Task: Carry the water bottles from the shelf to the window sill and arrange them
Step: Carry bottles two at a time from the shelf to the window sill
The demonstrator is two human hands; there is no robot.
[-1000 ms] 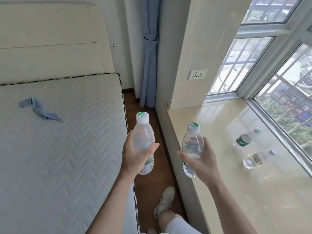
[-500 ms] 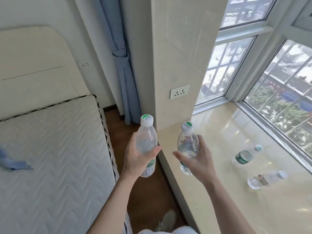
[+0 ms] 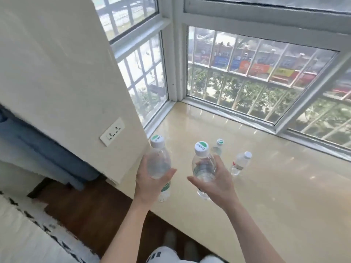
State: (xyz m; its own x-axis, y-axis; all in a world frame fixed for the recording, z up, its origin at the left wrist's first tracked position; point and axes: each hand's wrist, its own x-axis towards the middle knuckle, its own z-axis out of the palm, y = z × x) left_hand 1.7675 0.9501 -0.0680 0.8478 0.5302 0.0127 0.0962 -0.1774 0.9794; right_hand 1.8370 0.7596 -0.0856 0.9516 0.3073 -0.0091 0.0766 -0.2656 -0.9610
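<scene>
My left hand (image 3: pixel 152 182) grips a clear water bottle (image 3: pixel 159 162) with a white and green cap, held upright over the near edge of the beige window sill (image 3: pixel 275 186). My right hand (image 3: pixel 216 182) grips a second, similar bottle (image 3: pixel 203 166) upright just above the sill. Two more bottles stand on the sill behind my right hand: one with a green-marked cap (image 3: pixel 218 147), partly hidden, and one with a plain white cap and red label (image 3: pixel 240 163).
The barred window (image 3: pixel 247 76) runs along the sill's far side. A wall pillar with a power socket (image 3: pixel 112 131) stands left of the sill. Blue curtain (image 3: pixel 38 149), dark wooden floor (image 3: pixel 85 209) and a mattress corner (image 3: pixel 22 240) lie lower left.
My view has swung right, from the bed to the window. Both hands with their bottles have come over the sill, close to the two standing bottles.
</scene>
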